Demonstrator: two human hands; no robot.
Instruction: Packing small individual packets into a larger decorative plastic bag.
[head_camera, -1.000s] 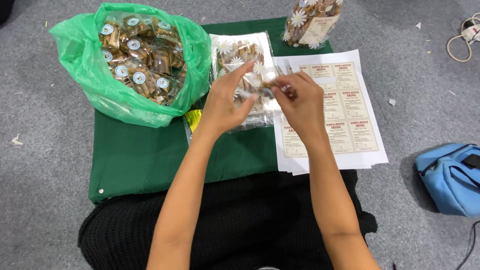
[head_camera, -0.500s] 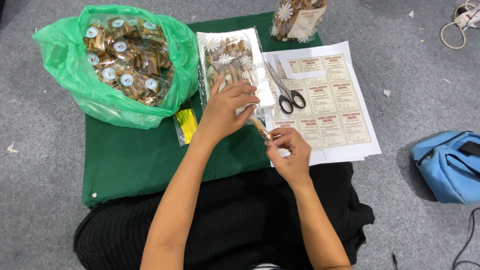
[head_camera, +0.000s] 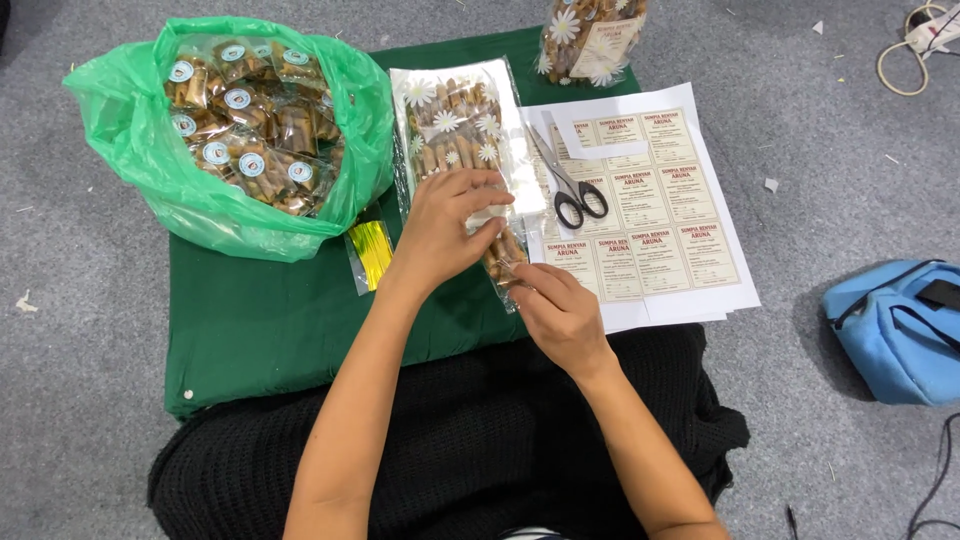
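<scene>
A clear bag printed with daisies (head_camera: 462, 120), filled with brown stick snacks, lies on the green cloth (head_camera: 270, 320). My left hand (head_camera: 445, 225) presses down on the bag's middle, fingers spread over a white label on it. My right hand (head_camera: 558, 310) pinches the bag's near end at its lower corner. Black-handled scissors (head_camera: 565, 185) lie just right of the bag on a white sheet of printed labels (head_camera: 660, 240).
A green plastic bag (head_camera: 235, 130) full of small packed snacks with round stickers sits at the left. A bundle of yellow twist ties (head_camera: 370, 255) lies beside it. Another daisy bag (head_camera: 592, 38) stands at the top. A blue bag (head_camera: 895, 325) rests on the grey carpet at right.
Both hands came down from in front of the bag. The left now rests flat on the bag, and the right has drawn toward me to its near end.
</scene>
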